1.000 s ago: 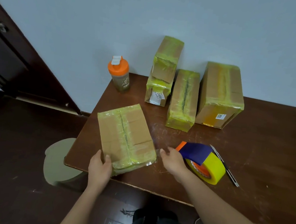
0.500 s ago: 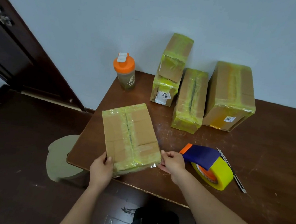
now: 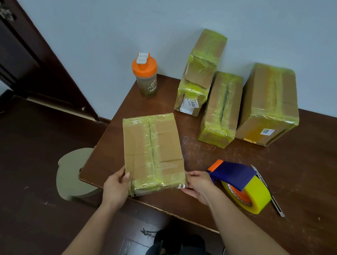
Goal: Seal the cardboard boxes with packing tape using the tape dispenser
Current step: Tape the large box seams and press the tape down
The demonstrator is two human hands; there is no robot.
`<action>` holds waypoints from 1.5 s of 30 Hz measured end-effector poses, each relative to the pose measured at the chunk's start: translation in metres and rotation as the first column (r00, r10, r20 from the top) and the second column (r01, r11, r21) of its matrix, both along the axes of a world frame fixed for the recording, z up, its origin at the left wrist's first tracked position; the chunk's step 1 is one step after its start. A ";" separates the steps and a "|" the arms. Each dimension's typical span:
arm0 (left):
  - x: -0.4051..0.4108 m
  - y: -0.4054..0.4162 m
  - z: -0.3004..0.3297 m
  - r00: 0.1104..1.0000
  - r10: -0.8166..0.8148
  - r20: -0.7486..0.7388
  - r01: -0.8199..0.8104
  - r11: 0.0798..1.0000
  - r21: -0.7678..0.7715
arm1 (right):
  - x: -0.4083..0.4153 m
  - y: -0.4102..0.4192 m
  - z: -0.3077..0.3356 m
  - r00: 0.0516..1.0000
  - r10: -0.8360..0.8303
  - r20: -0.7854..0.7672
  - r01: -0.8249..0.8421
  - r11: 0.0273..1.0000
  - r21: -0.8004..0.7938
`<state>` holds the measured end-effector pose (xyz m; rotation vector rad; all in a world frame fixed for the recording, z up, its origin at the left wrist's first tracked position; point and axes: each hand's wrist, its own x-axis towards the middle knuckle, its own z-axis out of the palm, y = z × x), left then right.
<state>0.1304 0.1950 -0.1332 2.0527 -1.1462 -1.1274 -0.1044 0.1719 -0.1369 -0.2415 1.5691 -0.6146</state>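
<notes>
Both hands, left hand point(image 3: 116, 186) and right hand point(image 3: 197, 184), grip the taped box point(image 3: 153, 150) at its 6 o'clock corners on the tabletop point(image 3: 302, 181), tape dispenser point(image 3: 242, 187) at 3 o'clock.

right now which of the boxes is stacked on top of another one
The small box at the back by the wall. It sits on the box with the 3408 label; the other three boxes rest directly on the table.
</notes>
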 end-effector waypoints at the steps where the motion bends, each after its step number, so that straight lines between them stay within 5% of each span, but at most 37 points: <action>1: 0.000 0.000 0.001 1.000 0.004 -0.011 -0.004 1.000 0.001 | 0.000 0.000 0.000 1.000 -0.006 -0.014 0.006 1.000 0.000; 7: 0.006 0.000 -0.005 0.996 0.053 -0.078 -0.052 0.999 0.014 | -0.001 0.005 -0.004 0.961 -0.075 -0.265 0.039 0.990 -0.136; 15: 0.003 0.003 -0.007 0.991 0.078 -0.111 -0.079 0.997 -0.004 | 0.010 0.006 0.000 0.783 0.088 -0.616 -0.262 0.944 -0.199; 19: 0.002 0.005 -0.009 0.990 0.081 -0.115 -0.083 0.996 -0.012 | 0.006 0.008 0.009 0.769 0.176 -0.615 -0.374 0.904 -0.209; 22: 0.001 0.002 -0.013 0.995 0.067 -0.068 -0.068 0.997 -0.025 | 0.005 0.020 0.015 0.655 0.315 -0.687 -0.558 0.814 -0.159; 27: 0.000 -0.001 -0.015 0.998 0.061 0.018 -0.060 0.996 -0.060 | 0.001 0.024 0.007 0.711 0.284 -0.643 -0.532 0.815 -0.228; 31: 0.000 0.001 -0.015 0.998 0.013 0.068 -0.007 0.996 -0.091 | 0.002 0.018 0.005 0.654 0.329 -0.681 -0.578 0.798 -0.171; 35: 0.008 0.010 -0.008 0.990 -0.064 -0.130 0.035 0.977 -0.213 | 0.003 0.024 0.012 0.597 0.288 -0.749 -0.614 0.764 -0.197; 39: 0.007 0.016 -0.007 0.963 -0.218 -0.156 0.176 0.953 -0.247 | 0.004 0.037 0.010 0.550 0.253 -0.796 -0.706 0.649 -0.282; 45: 0.010 0.023 -0.016 0.941 -0.234 -0.246 0.176 0.956 -0.235 | 0.003 0.037 0.000 0.605 0.244 -0.758 -0.682 0.649 -0.336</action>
